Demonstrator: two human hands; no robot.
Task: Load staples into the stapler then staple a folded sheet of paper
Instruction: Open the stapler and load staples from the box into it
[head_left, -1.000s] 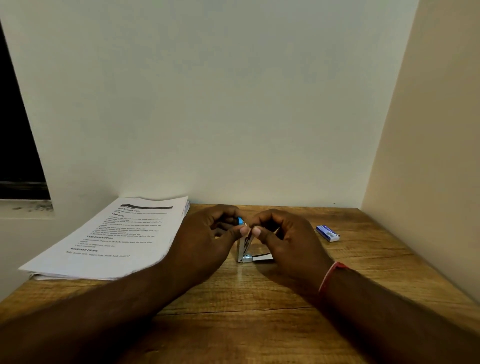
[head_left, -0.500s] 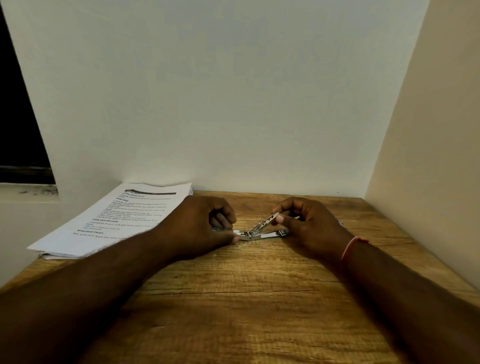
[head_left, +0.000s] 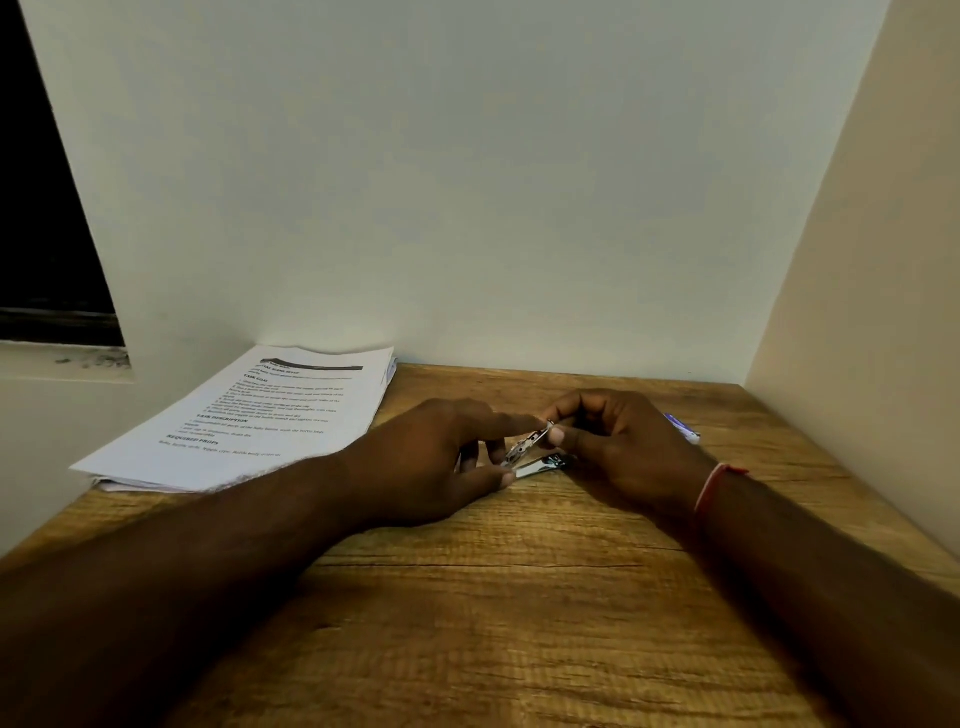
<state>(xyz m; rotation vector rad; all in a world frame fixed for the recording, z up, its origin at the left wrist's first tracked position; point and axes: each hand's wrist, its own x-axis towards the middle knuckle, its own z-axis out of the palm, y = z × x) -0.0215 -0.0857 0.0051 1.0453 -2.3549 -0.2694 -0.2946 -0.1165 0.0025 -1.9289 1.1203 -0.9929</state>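
While open, one stapler (head_left: 537, 466) between two hands (head_left: 426, 457) (head_left: 628, 452), one paper stack (head_left: 249, 415).

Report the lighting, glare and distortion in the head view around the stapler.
Head view: dim warm light, forearms nearly black. Head view: the metal stapler glints between the left hand and right hand. Head view: wide-angle lens slants the edges of the wall. Head view: small print on the paper stack is too soft to read.
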